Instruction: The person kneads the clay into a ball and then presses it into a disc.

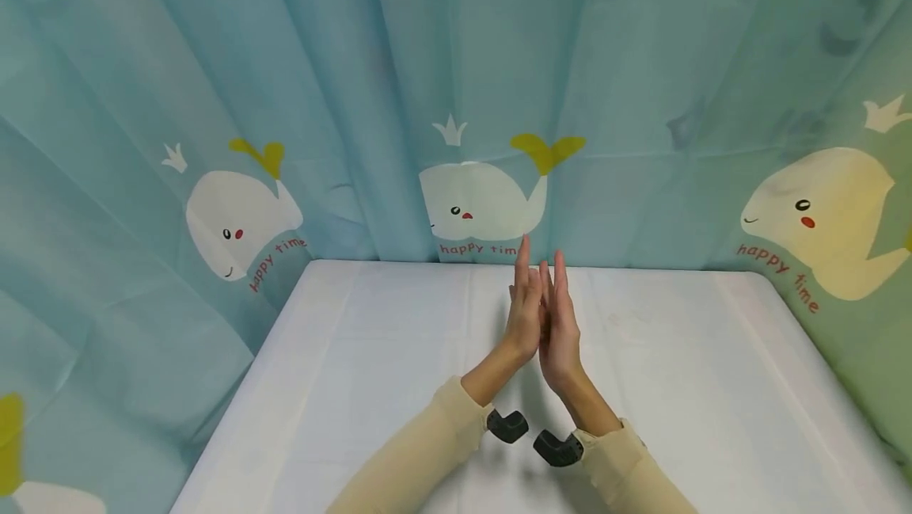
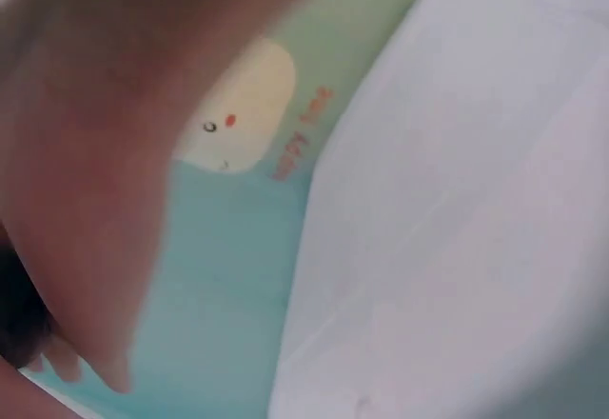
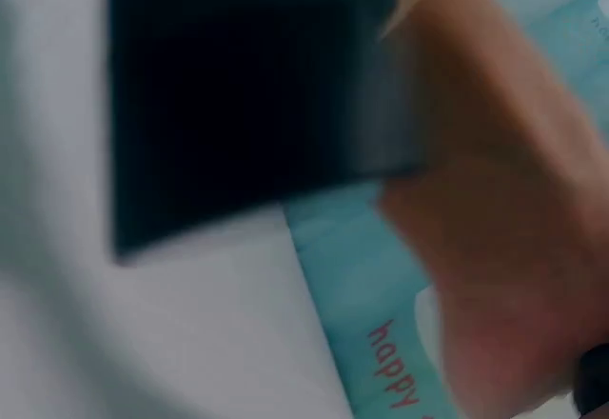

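Beige sleeves (image 1: 416, 458) come in from the near side and lead up to the left hand (image 1: 526, 320) and the right hand (image 1: 560, 332), which are held together above a white table (image 1: 385, 355). Palm faces palm, with the fingers straight and pointing up toward the table's far edge. Both hands are extended flat, and they meet along the fingers; whether the palms touch all the way down cannot be told. Below, the wrists spread apart. The table lies beneath the pair and reaches out on either side of them. Black devices (image 1: 558, 448) jut inward from the cuffs, near one another but apart. Behind, a blue-green curtain (image 1: 641, 62) bears white whales (image 1: 484, 201) with red lettering (image 1: 473, 249); in the head view the left hand's tallest fingertip overlaps the middle whale's lettering. The left wrist view shows that hand blurred at the left and the table at the right; in the right wrist view a dark block (image 3: 247, 105) covers much of the upper part.
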### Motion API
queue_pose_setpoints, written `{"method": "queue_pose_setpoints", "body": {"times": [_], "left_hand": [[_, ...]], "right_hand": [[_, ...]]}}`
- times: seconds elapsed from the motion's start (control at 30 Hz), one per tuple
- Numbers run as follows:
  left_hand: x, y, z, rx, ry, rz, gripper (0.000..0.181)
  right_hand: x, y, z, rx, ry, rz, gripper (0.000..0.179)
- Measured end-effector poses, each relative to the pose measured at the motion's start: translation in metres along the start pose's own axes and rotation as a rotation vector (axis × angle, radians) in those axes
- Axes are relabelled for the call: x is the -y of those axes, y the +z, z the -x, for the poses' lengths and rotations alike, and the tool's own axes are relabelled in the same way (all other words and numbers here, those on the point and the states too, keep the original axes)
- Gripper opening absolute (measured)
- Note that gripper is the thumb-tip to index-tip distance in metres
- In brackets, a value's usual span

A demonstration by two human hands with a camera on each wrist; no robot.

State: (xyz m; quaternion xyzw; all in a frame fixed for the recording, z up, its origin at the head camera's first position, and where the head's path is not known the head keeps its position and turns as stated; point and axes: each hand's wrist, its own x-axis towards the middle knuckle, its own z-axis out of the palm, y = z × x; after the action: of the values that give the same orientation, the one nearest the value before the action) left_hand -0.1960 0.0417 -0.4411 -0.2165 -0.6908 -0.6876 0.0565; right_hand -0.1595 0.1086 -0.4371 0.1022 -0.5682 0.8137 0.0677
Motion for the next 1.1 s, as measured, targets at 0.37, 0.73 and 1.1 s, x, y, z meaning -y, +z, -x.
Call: {"method": "queue_pose_setpoints", "body": {"times": [0.37, 0.73, 1.1], "left_hand": [[-0.021, 0.003, 0.017, 0.190, -0.102, 0.184, 0.066], [-0.001, -0.007, 0.007, 0.017, -0.357, 0.196, 0.058], [-0.019, 0.007, 0.022, 0.106, -0.256, 0.358, 0.064]], "right_hand": [[-0.003, -0.025, -0.014, -0.005, 0.028, 0.003, 0.059], [-0.001, -0.006, -0.001, 0.072, -0.041, 0.244, 0.052], [0.006, -0.027, -0.020, 0.031, 0.095, 0.090, 0.057]]}}
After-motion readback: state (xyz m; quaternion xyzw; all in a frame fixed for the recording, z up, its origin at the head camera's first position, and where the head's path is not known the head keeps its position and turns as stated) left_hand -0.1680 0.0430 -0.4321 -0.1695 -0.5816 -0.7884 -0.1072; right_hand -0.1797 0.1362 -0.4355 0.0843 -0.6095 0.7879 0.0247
